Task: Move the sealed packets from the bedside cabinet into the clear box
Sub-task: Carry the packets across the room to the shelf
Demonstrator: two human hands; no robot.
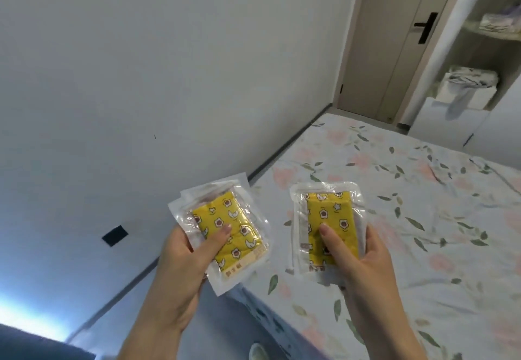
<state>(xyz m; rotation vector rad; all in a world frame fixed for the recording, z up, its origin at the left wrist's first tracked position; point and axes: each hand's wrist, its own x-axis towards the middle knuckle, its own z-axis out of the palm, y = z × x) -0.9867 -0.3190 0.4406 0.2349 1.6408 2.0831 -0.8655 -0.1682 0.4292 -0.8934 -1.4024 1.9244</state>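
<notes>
Both hands hold pkts.

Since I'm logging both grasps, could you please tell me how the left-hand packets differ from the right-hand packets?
The left-hand packets tilt with their tops leaning left and fan out at the top corners; the right-hand packets stand nearly upright and more squarely stacked. The left ones hang over the floor beside the bed; the right ones hang over the bed. Both are clear sealed pouches with yellow patterned contents, pinned by a thumb on top.
</notes>
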